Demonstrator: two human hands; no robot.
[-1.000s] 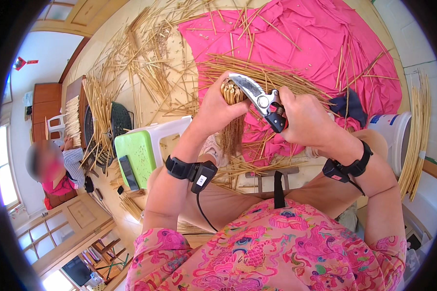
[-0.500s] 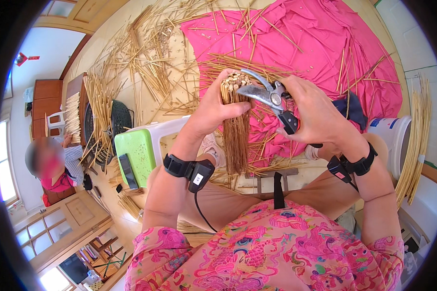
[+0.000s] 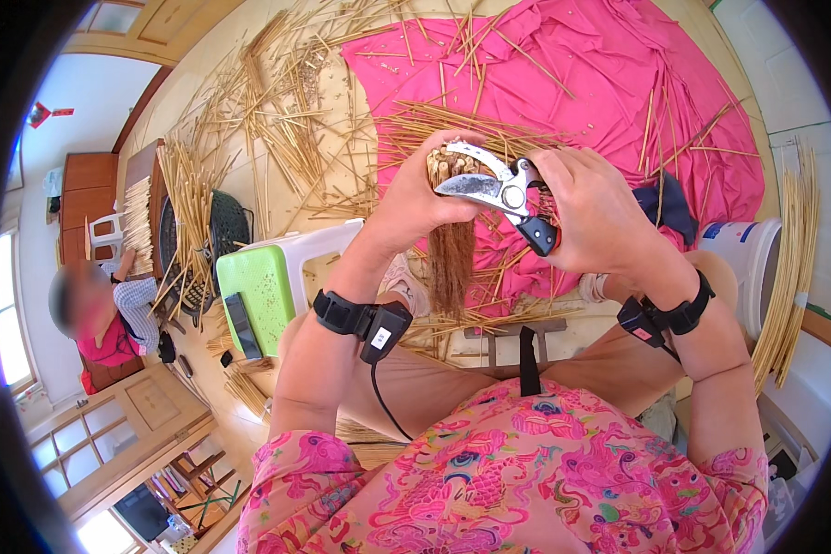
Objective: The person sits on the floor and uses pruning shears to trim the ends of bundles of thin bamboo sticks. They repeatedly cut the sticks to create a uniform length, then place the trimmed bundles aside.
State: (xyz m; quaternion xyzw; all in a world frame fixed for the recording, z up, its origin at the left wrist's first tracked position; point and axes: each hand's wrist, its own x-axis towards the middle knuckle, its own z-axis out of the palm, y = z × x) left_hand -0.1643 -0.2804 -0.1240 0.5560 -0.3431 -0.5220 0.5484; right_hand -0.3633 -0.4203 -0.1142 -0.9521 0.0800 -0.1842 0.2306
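- Our left hand (image 3: pixel 423 201) has its grip closed around the thick bundle of tan stalks with a brown bristly tail (image 3: pixel 451 277), just under the pale cut ends; the bundle is in front of us, above the gap between our knees, tail hanging down.
- Our right hand (image 3: pixel 598 205) has its grip wrapped around the handles of the silver-bladed pruning shears with black-and-red handles (image 3: pixel 512 196); the two blades stand apart over the stalk ends, and we cannot tell whether either one touches them.
- To work well here, we should keep the left grip snug so no stalk slips or turns, with thumb and fingertips below the line of the blades; the left thumb sits close to the lower blade, so that is our main risk.
- We do best to take a few stalks per bite, seat them deep near the pivot and squeeze evenly, letting bits drop toward the crumpled bright pink cloth (image 3: pixel 609 83).
- Compared with half a second ago, the shears are further left and reach more across the bundle's top, hiding more of the ends.
- The tail looks narrower now, and our left hand is slightly further right.
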